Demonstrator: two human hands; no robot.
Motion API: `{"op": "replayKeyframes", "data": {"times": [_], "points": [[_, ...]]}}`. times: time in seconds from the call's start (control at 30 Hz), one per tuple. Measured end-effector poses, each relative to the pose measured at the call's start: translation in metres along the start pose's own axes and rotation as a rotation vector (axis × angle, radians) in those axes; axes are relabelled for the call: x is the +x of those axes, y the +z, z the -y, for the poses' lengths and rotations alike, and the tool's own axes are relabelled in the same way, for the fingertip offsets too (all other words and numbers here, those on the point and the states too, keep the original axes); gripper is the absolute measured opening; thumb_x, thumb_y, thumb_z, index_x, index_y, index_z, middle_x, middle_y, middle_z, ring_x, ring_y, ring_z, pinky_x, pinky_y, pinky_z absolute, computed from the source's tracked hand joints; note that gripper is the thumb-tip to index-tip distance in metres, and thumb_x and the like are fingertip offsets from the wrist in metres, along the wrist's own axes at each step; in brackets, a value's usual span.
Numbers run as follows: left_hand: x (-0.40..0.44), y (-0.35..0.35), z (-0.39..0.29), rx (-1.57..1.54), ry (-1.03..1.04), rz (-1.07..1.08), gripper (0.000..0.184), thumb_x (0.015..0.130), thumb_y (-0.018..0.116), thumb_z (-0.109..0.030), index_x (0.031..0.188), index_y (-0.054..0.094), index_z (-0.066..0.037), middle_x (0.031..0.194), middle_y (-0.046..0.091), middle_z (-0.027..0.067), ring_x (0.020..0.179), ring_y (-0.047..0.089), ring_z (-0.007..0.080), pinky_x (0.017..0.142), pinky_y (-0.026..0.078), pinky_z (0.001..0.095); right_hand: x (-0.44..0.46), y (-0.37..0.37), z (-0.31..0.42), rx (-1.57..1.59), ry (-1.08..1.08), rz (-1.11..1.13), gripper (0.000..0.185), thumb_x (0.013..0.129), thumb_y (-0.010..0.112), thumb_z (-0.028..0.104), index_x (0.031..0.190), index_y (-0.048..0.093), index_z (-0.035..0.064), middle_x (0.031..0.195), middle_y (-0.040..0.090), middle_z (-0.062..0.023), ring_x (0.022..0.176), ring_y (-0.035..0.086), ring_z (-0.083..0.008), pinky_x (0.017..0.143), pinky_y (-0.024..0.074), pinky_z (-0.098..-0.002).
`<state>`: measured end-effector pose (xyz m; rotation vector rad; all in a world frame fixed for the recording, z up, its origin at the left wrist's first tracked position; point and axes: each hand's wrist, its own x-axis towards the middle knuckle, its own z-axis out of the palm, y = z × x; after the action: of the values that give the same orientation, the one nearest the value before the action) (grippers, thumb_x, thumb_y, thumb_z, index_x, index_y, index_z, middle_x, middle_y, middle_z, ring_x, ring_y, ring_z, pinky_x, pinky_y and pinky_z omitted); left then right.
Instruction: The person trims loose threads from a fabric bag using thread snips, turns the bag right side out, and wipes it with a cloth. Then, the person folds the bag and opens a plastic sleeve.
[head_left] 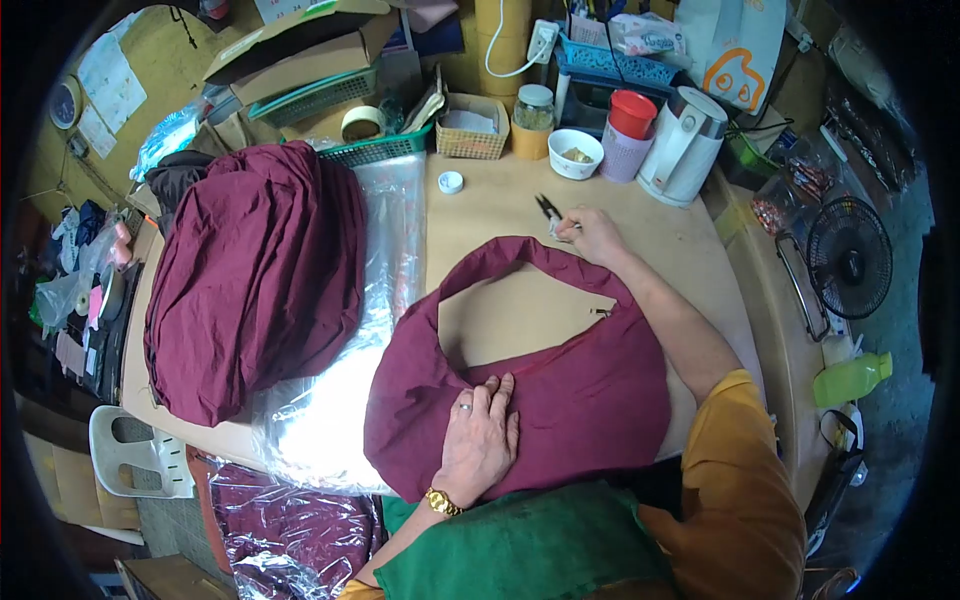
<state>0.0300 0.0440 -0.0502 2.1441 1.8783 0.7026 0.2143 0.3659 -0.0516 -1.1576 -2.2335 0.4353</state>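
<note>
A maroon fabric shoulder bag (600, 400) lies flat on the table in front of me, its wide strap making a loop at the top. A small zipper pull (601, 312) shows at the right end of its opening. My left hand (478, 440) rests on the bag just below the opening, fingers stretched out and holding nothing. Beyond the strap, at the upper right, my right hand (592, 238) is closed around a pair of small thread snips (546, 207). Their dark blades point up and left, away from the bag.
A heap of maroon fabric (255, 280) sits at left beside clear plastic sheeting (340, 400). Along the back stand a white cap (450, 182), a basket (472, 145), a jar (533, 120), a bowl (575, 165) and an electric kettle (684, 145). A fan (850, 262) is at right.
</note>
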Motion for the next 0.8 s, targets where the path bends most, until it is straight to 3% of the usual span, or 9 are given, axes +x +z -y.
{"op": "replayKeyframes", "data": {"times": [0.07,0.27,0.3,0.37,0.47,0.6,0.7,0.77,0.8], "points": [[0.001,-0.001,0.000,-0.032,-0.016,0.023,0.054,0.089,0.062,-0.016,0.139,0.047,-0.001,0.125,0.053,0.0191,0.111,0.052,0.0351,0.098,0.043,0.0441,0.037,0.007,0.008,0.038,0.206,0.188,0.012,0.079,0.072,0.014,0.085,0.072,0.0033,0.085,0.071,-0.0190,0.084,0.070,-0.0298,0.078,0.0527,-0.0385],[0.003,-0.003,0.002,-0.044,-0.025,0.042,0.056,0.089,0.063,-0.019,0.140,0.047,-0.002,0.127,0.053,0.0186,0.110,0.052,0.0352,0.098,0.043,0.0445,0.152,0.079,0.055,0.026,-0.284,-0.058,0.014,0.076,0.074,0.015,0.088,0.076,0.0079,0.083,0.071,-0.0179,0.082,0.070,-0.0311,0.080,0.0542,-0.0401],[0.003,-0.004,0.002,-0.043,-0.032,0.059,0.056,0.089,0.063,-0.019,0.140,0.047,-0.002,0.127,0.053,0.0186,0.110,0.052,0.0352,0.098,0.043,0.0446,0.162,0.091,0.065,0.029,-0.288,-0.059,0.014,0.076,0.074,0.015,0.088,0.076,0.0079,0.083,0.071,-0.0179,0.082,0.070,-0.0311,0.080,0.0542,-0.0401],[0.003,-0.002,0.004,-0.053,-0.050,0.083,0.057,0.089,0.062,-0.021,0.141,0.046,-0.004,0.128,0.052,0.0187,0.111,0.052,0.0355,0.099,0.042,0.0450,0.179,0.115,0.078,-0.220,-0.135,0.225,0.014,0.081,0.061,0.007,0.087,0.072,0.0013,0.096,0.070,-0.0199,0.097,0.067,-0.0351,0.084,0.0524,-0.0455],[0.003,-0.001,0.006,-0.071,-0.063,0.092,0.058,0.090,0.062,-0.022,0.143,0.045,-0.006,0.129,0.051,0.0187,0.111,0.052,0.0357,0.100,0.042,0.0454,0.172,0.147,0.075,-0.382,-0.344,0.034,0.019,0.083,0.054,0.004,0.090,0.071,-0.0004,0.100,0.068,-0.0227,0.101,0.066,-0.0358,0.084,0.0526,-0.0460],[0.004,0.000,0.008,-0.029,-0.018,0.055,0.059,0.089,0.062,-0.022,0.144,0.045,-0.009,0.136,0.048,0.0192,0.114,0.051,0.0387,0.100,0.042,0.0480,0.162,0.133,0.101,-0.542,-0.291,0.214,0.020,0.084,0.053,0.005,0.093,0.071,0.0012,0.102,0.068,-0.0240,0.103,0.065,-0.0359,0.085,0.0534,-0.0448],[0.004,0.000,0.007,-0.074,-0.039,0.069,0.058,0.088,0.062,-0.020,0.143,0.046,-0.010,0.140,0.046,0.0189,0.116,0.050,0.0406,0.101,0.042,0.0491,0.148,0.131,0.088,-0.630,-0.402,0.093,0.021,0.085,0.052,0.004,0.093,0.071,0.0006,0.104,0.068,-0.0232,0.102,0.066,-0.0372,0.084,0.0539,-0.0455],[0.004,0.001,0.006,-0.072,-0.019,0.031,0.058,0.088,0.062,-0.018,0.143,0.047,-0.009,0.140,0.046,0.0187,0.116,0.050,0.0403,0.101,0.042,0.0489,0.178,0.136,0.077,-0.419,-0.322,-0.005,0.015,0.080,0.058,0.008,0.083,0.071,0.0001,0.087,0.071,-0.0221,0.081,0.070,-0.0360,0.071,0.0549,-0.0448],[0.003,0.000,0.005,-0.067,-0.007,0.005,0.058,0.087,0.063,-0.017,0.142,0.047,-0.009,0.140,0.045,0.0185,0.116,0.050,0.0401,0.100,0.042,0.0487,0.188,0.132,0.075,-0.419,-0.326,-0.010,0.015,0.080,0.058,0.008,0.083,0.071,0.0001,0.087,0.071,-0.0221,0.081,0.070,-0.0360,0.071,0.0549,-0.0448]]}}
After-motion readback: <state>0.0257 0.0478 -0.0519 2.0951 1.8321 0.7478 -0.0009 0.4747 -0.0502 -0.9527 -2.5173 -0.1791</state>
